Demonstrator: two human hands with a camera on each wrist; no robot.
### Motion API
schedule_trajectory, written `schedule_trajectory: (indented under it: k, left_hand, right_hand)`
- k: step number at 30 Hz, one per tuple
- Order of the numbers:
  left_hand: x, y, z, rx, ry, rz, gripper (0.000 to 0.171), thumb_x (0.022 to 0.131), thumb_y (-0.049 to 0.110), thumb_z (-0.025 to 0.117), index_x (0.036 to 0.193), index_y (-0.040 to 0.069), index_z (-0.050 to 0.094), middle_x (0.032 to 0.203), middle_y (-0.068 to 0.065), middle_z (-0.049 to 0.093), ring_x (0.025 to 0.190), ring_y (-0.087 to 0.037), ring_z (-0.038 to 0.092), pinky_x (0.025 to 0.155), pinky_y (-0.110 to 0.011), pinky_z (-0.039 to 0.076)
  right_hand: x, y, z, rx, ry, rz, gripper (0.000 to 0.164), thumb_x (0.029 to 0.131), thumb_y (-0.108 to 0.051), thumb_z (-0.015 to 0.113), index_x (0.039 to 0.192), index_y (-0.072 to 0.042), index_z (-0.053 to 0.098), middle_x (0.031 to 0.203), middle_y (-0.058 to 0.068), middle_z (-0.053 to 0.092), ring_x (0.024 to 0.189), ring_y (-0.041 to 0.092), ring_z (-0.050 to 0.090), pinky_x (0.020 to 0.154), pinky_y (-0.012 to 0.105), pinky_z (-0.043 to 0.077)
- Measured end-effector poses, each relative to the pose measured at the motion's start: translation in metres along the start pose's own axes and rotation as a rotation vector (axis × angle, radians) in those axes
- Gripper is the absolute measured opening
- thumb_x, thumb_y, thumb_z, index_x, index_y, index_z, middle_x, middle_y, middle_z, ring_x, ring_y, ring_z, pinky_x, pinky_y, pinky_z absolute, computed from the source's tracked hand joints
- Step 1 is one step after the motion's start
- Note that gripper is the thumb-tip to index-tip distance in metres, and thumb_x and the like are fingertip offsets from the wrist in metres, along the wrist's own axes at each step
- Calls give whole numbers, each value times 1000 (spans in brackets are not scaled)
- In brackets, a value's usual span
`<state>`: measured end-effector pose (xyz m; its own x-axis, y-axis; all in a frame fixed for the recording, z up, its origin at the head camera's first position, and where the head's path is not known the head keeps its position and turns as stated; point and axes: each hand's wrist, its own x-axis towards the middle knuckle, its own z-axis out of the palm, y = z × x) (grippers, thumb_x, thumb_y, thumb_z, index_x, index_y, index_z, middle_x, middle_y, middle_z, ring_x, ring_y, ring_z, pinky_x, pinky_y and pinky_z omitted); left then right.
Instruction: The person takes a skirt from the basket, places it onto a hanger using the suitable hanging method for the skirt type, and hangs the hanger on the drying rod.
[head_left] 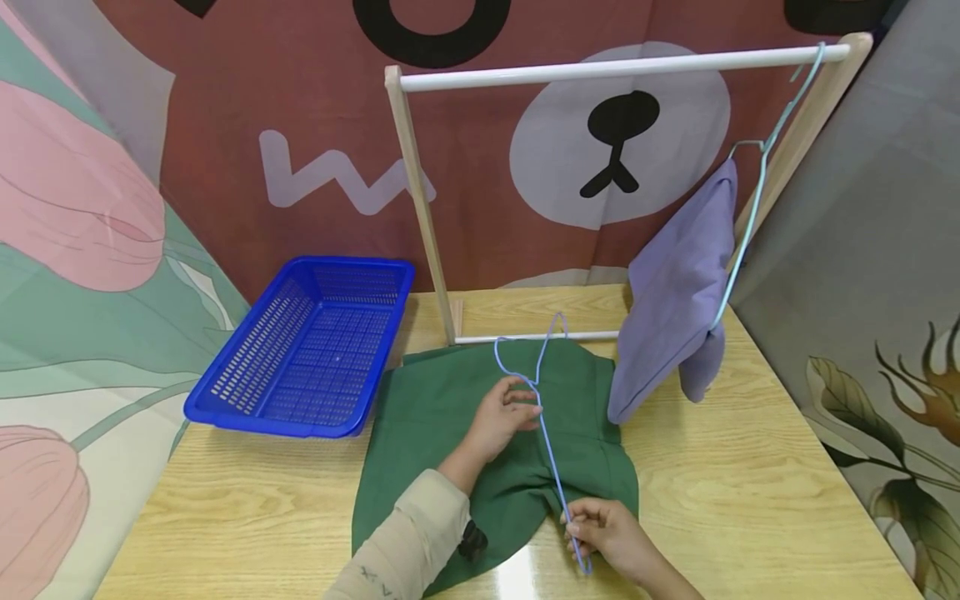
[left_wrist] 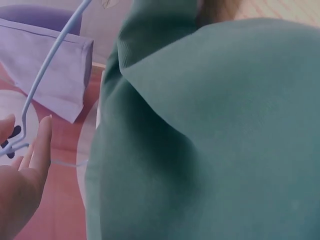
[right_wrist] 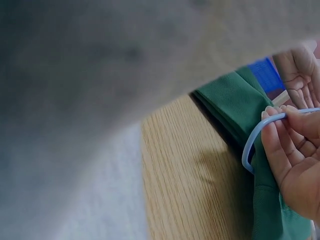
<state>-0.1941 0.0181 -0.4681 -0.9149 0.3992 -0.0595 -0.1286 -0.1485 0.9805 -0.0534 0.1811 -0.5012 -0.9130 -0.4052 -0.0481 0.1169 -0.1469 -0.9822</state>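
A slim lavender-blue clothes hanger (head_left: 553, 458) stands over a green garment (head_left: 435, 433) spread on the table. My left hand (head_left: 501, 419) holds the hanger just below its hook, thumb on one side and fingers on the other. Down at the hanger's near end, my right hand (head_left: 606, 533) pinches it between thumb and fingers. The right wrist view shows the hanger's curved end (right_wrist: 248, 145) sticking out past those fingertips, beside the green cloth (right_wrist: 267, 200). Green folds (left_wrist: 225, 125) fill most of the left wrist view, with the left hand (left_wrist: 25, 185) at its edge.
Behind the garment stands a drying rack with a white top bar (head_left: 600, 70). From its right end hangs a light-blue hanger (head_left: 757, 200) with a purple garment (head_left: 678, 292). A blue plastic basket (head_left: 375, 354) sits to the left on the wooden table (head_left: 750, 500).
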Motion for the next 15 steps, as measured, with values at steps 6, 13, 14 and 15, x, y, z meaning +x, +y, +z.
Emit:
schedule_trajectory:
  k: [6,13,14,15]
  left_hand:
    - [2,1,6,-18,34,22,37,76,-9,57,110,-9,41,93,-19,55,76,-25,58,63,-34,50]
    - [-2,11,14,-18,15,-1,41,75,-16,52,113,-7,38,95,-25,50,67,-18,57,58,-35,51]
    - [-4,14,16,5,17,-1,41,75,-17,51,112,-7,38,94,-24,50,66,-18,57,57,-35,51]
    - [-5,17,18,29,18,2,41,75,-18,51,112,-8,38,92,-23,49,65,-18,56,57,-35,51]
  right_hand:
    - [1,-3,1,2,-16,26,33,83,0,51,92,29,39,77,6,58,65,8,57,56,21,49]
    - [1,-4,2,-25,3,69,32,83,-1,53,92,27,41,77,19,56,64,10,57,55,21,48]
    - [1,-3,2,-30,7,75,32,83,-1,53,92,27,41,77,20,55,64,10,57,55,21,48]
    - [1,-4,3,-37,11,81,32,83,-1,53,92,26,42,77,21,55,64,11,57,55,21,49]
